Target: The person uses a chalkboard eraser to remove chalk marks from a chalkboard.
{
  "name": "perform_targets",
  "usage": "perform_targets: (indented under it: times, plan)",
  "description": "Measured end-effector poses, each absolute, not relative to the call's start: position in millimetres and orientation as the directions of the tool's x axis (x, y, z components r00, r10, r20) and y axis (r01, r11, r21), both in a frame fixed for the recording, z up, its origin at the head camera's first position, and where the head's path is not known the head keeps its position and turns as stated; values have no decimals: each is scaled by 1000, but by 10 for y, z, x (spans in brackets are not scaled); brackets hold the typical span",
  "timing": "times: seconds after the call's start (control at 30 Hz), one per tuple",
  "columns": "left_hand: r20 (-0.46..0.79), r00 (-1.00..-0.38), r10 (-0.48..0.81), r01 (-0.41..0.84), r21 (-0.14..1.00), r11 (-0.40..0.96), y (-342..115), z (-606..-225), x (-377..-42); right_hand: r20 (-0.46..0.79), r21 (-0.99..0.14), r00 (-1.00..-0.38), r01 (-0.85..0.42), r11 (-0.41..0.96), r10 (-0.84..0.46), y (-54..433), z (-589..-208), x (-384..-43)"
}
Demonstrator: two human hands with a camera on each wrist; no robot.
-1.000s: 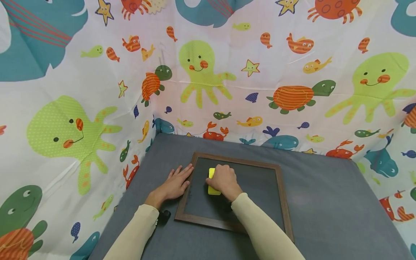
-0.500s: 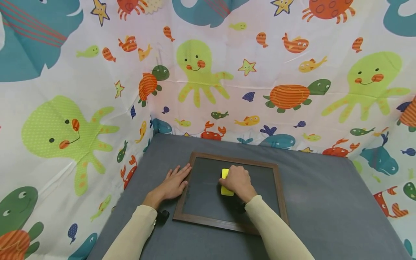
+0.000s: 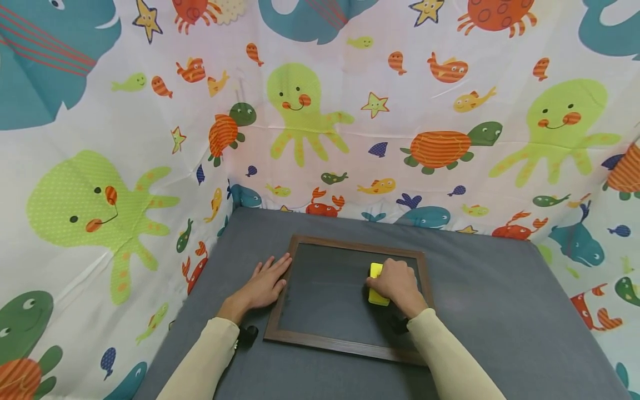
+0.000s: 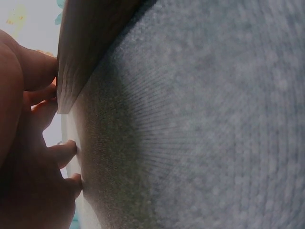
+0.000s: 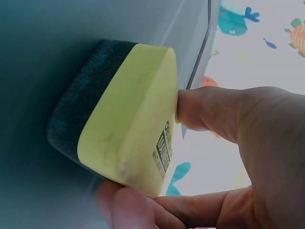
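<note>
And here's the sea-creature curtain (image 3: 325,61) standing tall across the far side and along both flanks, with the grey-covered table (image 3: 515,328) stretching below it. On the table lies the blackboard (image 3: 320,303), flat, slightly askew, its brown wooden frame (image 3: 345,345) all round.

Now the hands! The left hand (image 3: 261,288) lies flat and fairly wide at the board's left side, fingertips on the frame; it grasps nothing. Over on the right half of the board, the right hand (image 3: 398,282) is drawn in narrow, thumb and fingers pinching the yellow eraser (image 3: 378,299) by its sides, and that eraser sits on the black surface, well clear of the left edge.

Close in from the right wrist: dark felt pad (image 5: 88,93) facing the board, smooth body uppermost, small black lettering (image 5: 163,149) on top. It looks light, I'd say, a firm body with a softer, yielding pad, hardly fragile, perhaps a touch slick on its rounded corners. Best hold? The long yellow sides, just above the felt, fingertips clear of the board.
</note>
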State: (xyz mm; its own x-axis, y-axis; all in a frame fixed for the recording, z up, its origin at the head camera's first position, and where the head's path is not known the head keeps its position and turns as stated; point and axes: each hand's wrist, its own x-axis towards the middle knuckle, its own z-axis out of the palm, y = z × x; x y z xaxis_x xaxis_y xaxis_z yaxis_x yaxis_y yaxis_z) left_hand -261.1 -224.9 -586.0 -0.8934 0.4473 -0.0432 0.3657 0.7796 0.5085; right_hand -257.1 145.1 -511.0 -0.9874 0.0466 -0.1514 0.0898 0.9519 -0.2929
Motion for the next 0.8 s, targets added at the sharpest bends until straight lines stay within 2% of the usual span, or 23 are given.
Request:
perform_targets:
  times: [0.2,0.57,0.8]
  plan:
    - [-46,-895,444,365,496,788,-2253,-5856,-2611,-155,-291,-987,92,952,48,1704,-5104,-2540]
    - [-16,-891,454,367,565,739,-2277,-5914,-2621,-172,-297,-980,144,944,96,2062,-5113,-2464]
    - [-26,-889,457,376,528,761,-2252,-5818,-2581,-179,-298,-979,151,943,100,2150,-5107,-2442]
